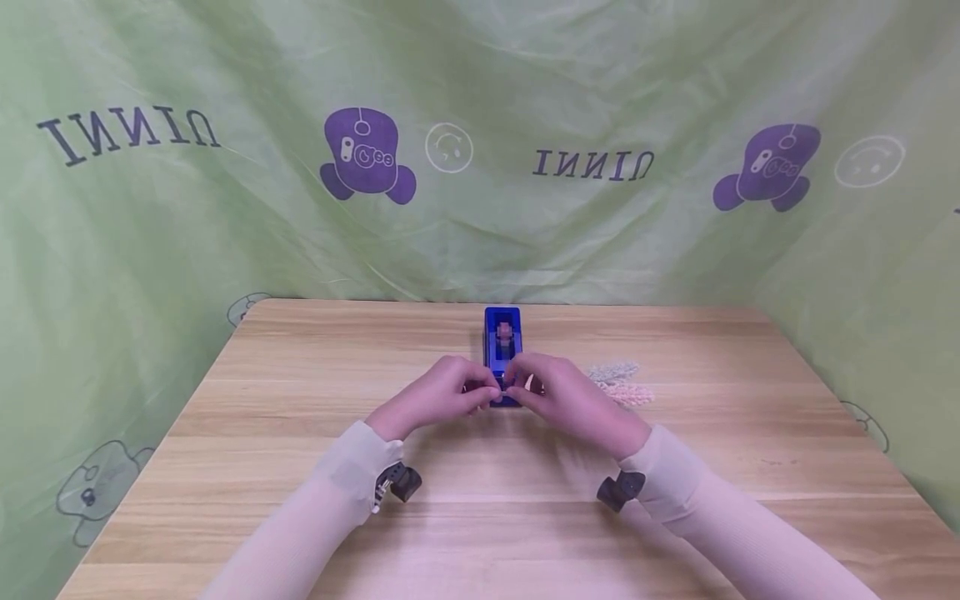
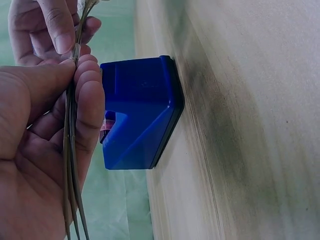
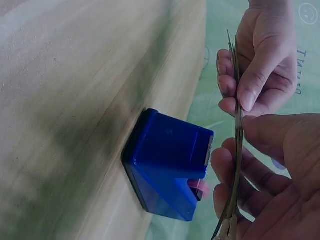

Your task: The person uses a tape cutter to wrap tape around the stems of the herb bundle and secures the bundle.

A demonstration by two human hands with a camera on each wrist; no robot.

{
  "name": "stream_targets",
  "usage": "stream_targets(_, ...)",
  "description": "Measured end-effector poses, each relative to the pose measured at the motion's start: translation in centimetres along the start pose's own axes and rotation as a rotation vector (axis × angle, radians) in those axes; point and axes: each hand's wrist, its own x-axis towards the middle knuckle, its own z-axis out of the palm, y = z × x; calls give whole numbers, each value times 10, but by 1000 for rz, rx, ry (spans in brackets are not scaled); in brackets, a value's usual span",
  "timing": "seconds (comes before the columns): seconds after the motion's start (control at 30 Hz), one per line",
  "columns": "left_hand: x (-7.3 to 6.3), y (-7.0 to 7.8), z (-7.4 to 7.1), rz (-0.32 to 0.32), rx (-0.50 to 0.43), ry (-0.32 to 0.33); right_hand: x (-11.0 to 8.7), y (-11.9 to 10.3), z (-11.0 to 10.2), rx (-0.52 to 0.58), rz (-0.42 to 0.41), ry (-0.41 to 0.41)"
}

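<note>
Over the near end of a blue tape dispenser [image 1: 493, 354], both hands pinch a thin bundle of stems [image 2: 73, 155]. The left hand [image 1: 446, 393] holds it between thumb and forefinger, the loose stem ends running down across its palm. Close beside that thumb, the right hand [image 1: 570, 404] pinches the same bundle with thumb and fingertips. A short pale band, looking like clear tape [image 3: 239, 119], lies on the stems between the two thumbs. Fluffy flower heads [image 1: 624, 393], pinkish and greyish white, stick out beyond the right hand in the head view.
The dispenser stands upright on a wood-grain table [image 1: 300, 350], a pinkish roll core [image 3: 201, 188] showing in its slot. A green printed curtain [image 1: 480, 233] hangs behind the table and on both sides. Dark wrist cameras [image 1: 405, 482] sit at both cuffs.
</note>
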Motion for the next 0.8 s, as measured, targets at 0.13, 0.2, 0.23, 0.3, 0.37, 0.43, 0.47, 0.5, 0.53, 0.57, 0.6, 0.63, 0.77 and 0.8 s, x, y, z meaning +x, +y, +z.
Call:
stream_targets(0.13, 1, 0, 0, -5, 0, 0, 0, 0, -1, -32, -16, -20)
stream_targets(0.2, 1, 0, 0, -4, -1, 1, 0, 0, -1, -37, -6, -35)
stream_targets(0.23, 1, 0, -1, -2, -1, 1, 0, 0, -2, -39, -1, -40)
stream_targets(0.3, 0, 1, 0, 0, -3, 2, 0, 0, -2, -39, 1, -50)
stream_targets(0.37, 0, 1, 0, 4, -1, 4, 0, 0, -2, -38, 5, -62)
stream_targets(0.43, 0, 1, 0, 3, 2, 6, 0, 1, -3, -40, 8, -77)
stream_targets(0.47, 0, 1, 1, 1, 4, 6, 1, 1, -2, -40, 11, -86)
stream_targets(0.5, 1, 1, 1, 1, 9, 6, 1, 1, -3, -42, 18, -96)
stream_targets(0.53, 1, 1, 1, 4, 10, 6, 1, 1, -3, -42, 24, -104)
stream_targets(0.57, 1, 1, 2, 0, 8, 5, 2, 0, -3, -48, 22, -111)
stream_targets(0.6, 1, 1, 2, 0, 11, 5, 2, 0, -3, -50, 26, -118)
stream_targets(0.63, 1, 2, 2, -2, 11, 5, 3, 0, -3, -53, 28, -123)
stream_targets(0.77, 1, 2, 3, -18, 0, 5, 4, 0, -4, -75, 23, -127)
stream_targets(0.8, 1, 3, 3, -23, -3, 6, 4, 0, -3, -78, 29, -127)
